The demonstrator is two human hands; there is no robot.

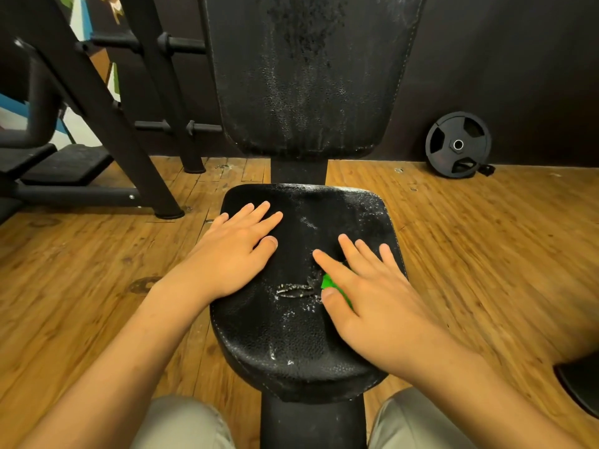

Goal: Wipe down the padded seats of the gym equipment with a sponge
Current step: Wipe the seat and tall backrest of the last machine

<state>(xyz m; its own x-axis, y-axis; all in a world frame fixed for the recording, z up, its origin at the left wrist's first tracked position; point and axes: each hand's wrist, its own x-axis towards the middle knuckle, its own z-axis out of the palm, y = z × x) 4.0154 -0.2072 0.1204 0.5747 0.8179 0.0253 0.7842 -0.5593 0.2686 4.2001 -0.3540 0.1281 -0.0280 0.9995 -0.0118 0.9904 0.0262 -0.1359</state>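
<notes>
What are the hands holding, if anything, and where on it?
The right hand presses down on top of the green sponge; the left hand holds nothing.

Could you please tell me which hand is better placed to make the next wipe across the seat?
Right. The right hand presses flat on the green sponge on the padded seat; the left hand rests bare on the seat's left side, with no sponge under it.

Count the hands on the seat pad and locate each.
2. The left hand lies flat on the left of the seat pad; the right hand covers the green sponge on its right side.
</notes>
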